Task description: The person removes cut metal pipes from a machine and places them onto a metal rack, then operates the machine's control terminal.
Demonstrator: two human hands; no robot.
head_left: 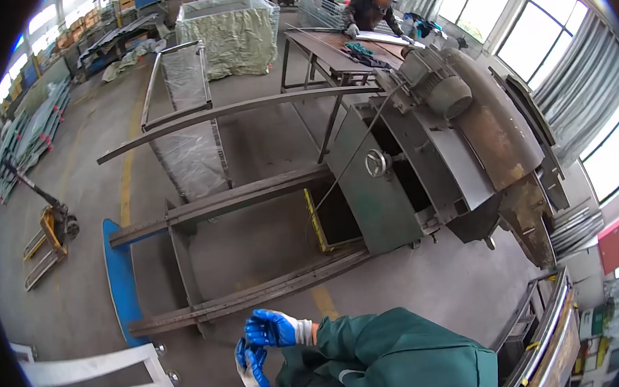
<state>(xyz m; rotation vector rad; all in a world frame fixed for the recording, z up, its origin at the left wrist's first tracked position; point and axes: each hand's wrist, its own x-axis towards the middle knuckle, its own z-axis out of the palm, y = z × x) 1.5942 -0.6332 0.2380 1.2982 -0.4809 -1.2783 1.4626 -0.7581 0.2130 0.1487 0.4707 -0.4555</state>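
Both of my hands wear white work gloves with blue-coated fingers and palms, held close together at the lower middle of the head view. My right hand reaches in from the right with its fingers curled inward. Just below it is my left hand, its fingers bent too, very near or touching the right one. What they hold, if anything, is hidden. Green sleeves cover my arms. Beyond the hands lies a long steel frame with a blue end plate, joined to a green machine with a handwheel.
A motor tops the machine. White metal frames stand at lower left, a pallet jack farther left. A long bar crosses above the steel frame. Another person leans over a table. A rack stands lower right.
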